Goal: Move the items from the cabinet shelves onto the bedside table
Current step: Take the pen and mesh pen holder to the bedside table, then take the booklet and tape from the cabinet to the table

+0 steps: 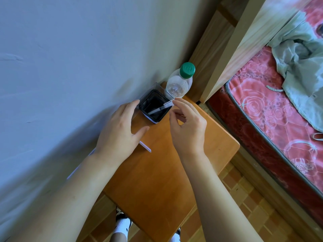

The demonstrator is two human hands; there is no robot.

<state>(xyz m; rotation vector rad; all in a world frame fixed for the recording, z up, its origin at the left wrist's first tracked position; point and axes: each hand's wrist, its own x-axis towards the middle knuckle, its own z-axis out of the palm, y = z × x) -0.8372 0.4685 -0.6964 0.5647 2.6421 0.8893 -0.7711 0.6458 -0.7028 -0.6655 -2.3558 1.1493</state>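
A wooden bedside table (167,165) stands against the wall. At its far end sits a black mesh pen holder (153,106) with a white pen (160,109) leaning inside it. A clear plastic bottle with a green cap (180,82) stands just behind the holder. My left hand (118,131) hovers open beside the holder's left side, over a flat white item (146,146) that it mostly hides. My right hand (188,126) is at the holder's right side, fingers loosely curled, a fingertip near the pen's upper end; no grip on it shows.
A grey-blue wall (61,67) runs along the table's left. A wooden bed frame (244,44) and a red floral mattress (272,119) with a pale green cloth (302,67) lie to the right. Below are a tiled floor (244,198) and my white-socked feet.
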